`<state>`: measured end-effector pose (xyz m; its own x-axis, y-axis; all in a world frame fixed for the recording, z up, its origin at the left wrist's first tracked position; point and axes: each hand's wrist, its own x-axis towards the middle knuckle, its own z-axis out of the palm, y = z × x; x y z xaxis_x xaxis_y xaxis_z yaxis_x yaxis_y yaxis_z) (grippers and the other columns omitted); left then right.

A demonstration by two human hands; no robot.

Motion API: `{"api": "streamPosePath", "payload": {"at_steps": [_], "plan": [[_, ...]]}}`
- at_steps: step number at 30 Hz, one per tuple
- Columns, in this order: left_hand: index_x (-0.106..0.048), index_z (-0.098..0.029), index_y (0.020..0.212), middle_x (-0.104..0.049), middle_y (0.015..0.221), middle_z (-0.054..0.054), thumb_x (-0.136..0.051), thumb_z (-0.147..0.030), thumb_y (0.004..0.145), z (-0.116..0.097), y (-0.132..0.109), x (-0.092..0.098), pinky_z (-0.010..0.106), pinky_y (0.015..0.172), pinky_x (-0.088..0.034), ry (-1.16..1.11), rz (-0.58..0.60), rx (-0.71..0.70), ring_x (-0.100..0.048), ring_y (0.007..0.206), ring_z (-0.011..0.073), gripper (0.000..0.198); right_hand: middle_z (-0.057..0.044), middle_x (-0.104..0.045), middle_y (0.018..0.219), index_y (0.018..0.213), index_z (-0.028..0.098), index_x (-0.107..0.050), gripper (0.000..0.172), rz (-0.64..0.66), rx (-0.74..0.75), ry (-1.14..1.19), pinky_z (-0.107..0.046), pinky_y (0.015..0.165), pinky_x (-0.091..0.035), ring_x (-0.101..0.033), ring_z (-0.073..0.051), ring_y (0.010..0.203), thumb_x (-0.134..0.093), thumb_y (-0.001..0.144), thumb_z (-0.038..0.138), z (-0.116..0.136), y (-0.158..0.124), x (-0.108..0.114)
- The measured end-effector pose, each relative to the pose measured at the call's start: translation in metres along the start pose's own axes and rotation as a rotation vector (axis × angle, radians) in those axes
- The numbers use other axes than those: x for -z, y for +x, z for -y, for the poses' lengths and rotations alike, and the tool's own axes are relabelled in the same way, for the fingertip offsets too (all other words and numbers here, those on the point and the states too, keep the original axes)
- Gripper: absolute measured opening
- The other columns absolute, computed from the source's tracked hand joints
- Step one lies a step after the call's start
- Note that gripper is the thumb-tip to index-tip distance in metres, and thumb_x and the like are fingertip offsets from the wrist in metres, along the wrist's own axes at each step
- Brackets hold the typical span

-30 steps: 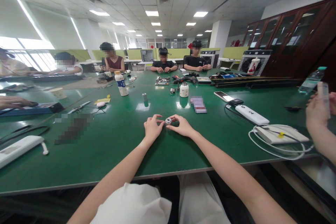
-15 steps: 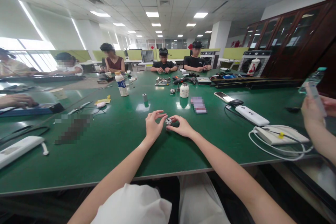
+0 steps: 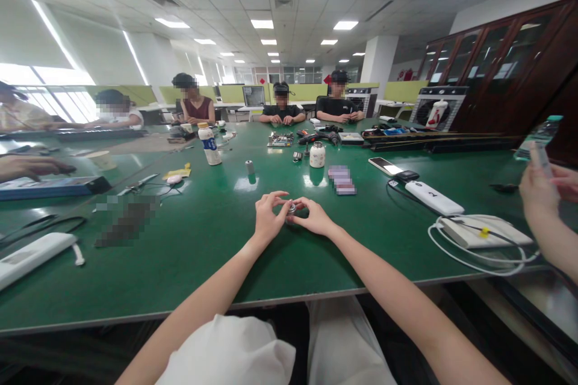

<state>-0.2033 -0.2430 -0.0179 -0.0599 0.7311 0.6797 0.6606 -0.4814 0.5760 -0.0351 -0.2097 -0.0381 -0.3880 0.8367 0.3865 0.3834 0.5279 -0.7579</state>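
A: Where are your hands, and what do they hold?
B: Your right hand has thumb and forefinger curved narrowly about a small metal cylinder, midway between your hands. Your left hand brings its thumb across the cylinder's top, forefinger arched just above; you cannot tell from here whether that pair pinches anything.
A: How far in from the edge are you?
B: You work well in from the near edge of the green table, forearms crossing it.
A: And what bounds you?
B: Ahead, well apart from your fingers, stand a grey cylinder and a white jar. A pixelated pink item lies nearer your right hand. Farther right, a white cable loops close to the edge; far left lies a white device.
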Motion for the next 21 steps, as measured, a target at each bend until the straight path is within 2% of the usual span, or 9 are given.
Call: {"api": "streamPosePath", "payload": {"at_steps": [4, 8, 11, 13, 17, 19, 21], "plan": [[-0.059, -0.024, 0.101, -0.076, 0.084, 0.002, -0.065, -0.033, 0.087, -0.0008, 0.0004, 0.0012, 0.046, 0.101, -0.041, 0.016, -0.121, 0.064, -0.069, 0.1, 0.0255, 0.018, -0.003, -0.074, 0.1, 0.106, 0.024, -0.066, 0.038, 0.006, 0.012, -0.002, -0.039, 0.094, -0.049, -0.067, -0.021, 0.1, -0.082, 0.073, 0.036, 0.0002, 0.0007, 0.0003], [-0.059, -0.025, 0.106, -0.077, 0.101, 0.005, -0.066, -0.031, 0.086, -0.0032, -0.001, 0.002, 0.046, 0.103, -0.04, -0.006, -0.039, 0.023, -0.067, 0.109, 0.0256, 0.022, -0.002, -0.074, 0.098, 0.107, 0.024, -0.066, 0.039, 0.01, 0.006, 0.005, -0.04, 0.094, -0.05, -0.067, -0.022, 0.1, -0.082, 0.073, 0.037, -0.0012, 0.0011, 0.0], [-0.055, -0.025, 0.119, -0.078, 0.096, 0.004, -0.067, -0.03, 0.085, -0.0041, -0.0027, 0.0007, 0.046, 0.104, -0.039, -0.043, 0.029, 0.004, -0.067, 0.11, 0.0256, 0.036, -0.003, -0.074, 0.097, 0.108, 0.024, -0.066, 0.04, 0.009, 0.007, 0.008, -0.04, 0.093, -0.05, -0.067, -0.022, 0.098, -0.082, 0.073, 0.036, -0.0026, 0.0012, -0.0001], [-0.055, -0.024, 0.12, -0.077, 0.095, 0.004, -0.067, -0.031, 0.085, -0.0033, -0.003, -0.0001, 0.046, 0.104, -0.038, -0.041, 0.016, 0.017, -0.068, 0.107, 0.0254, 0.037, -0.003, -0.074, 0.097, 0.108, 0.024, -0.066, 0.041, 0.01, 0.007, 0.009, -0.04, 0.092, -0.05, -0.067, -0.022, 0.098, -0.082, 0.073, 0.037, -0.003, 0.0013, -0.0001], [-0.061, -0.022, 0.101, -0.073, 0.111, 0.008, -0.066, -0.03, 0.085, -0.0008, -0.0015, 0.0003, 0.045, 0.103, -0.038, 0.031, -0.097, 0.047, -0.068, 0.103, 0.0248, 0.019, -0.003, -0.074, 0.1, 0.107, 0.024, -0.066, 0.04, 0.011, 0.008, 0.007, -0.04, 0.095, -0.049, -0.067, -0.022, 0.101, -0.082, 0.073, 0.039, -0.0025, 0.0012, 0.0001], [-0.059, -0.022, 0.104, -0.073, 0.111, 0.008, -0.068, -0.029, 0.083, -0.0006, -0.0013, 0.0005, 0.045, 0.103, -0.037, 0.038, -0.104, 0.035, -0.067, 0.106, 0.0251, 0.024, -0.003, -0.074, 0.099, 0.107, 0.025, -0.066, 0.039, 0.007, 0.007, 0.006, -0.04, 0.095, -0.048, -0.067, -0.022, 0.101, -0.082, 0.074, 0.038, -0.0024, 0.0013, -0.0001], [-0.056, -0.023, 0.115, -0.076, 0.104, 0.006, -0.07, -0.027, 0.082, -0.0014, -0.0022, -0.0001, 0.044, 0.103, -0.037, 0.023, -0.059, 0.008, -0.067, 0.109, 0.0251, 0.036, -0.003, -0.074, 0.098, 0.108, 0.024, -0.065, 0.04, 0.005, 0.004, 0.002, -0.04, 0.095, -0.049, -0.067, -0.022, 0.1, -0.081, 0.074, 0.038, -0.0028, 0.0014, -0.0004]]}}
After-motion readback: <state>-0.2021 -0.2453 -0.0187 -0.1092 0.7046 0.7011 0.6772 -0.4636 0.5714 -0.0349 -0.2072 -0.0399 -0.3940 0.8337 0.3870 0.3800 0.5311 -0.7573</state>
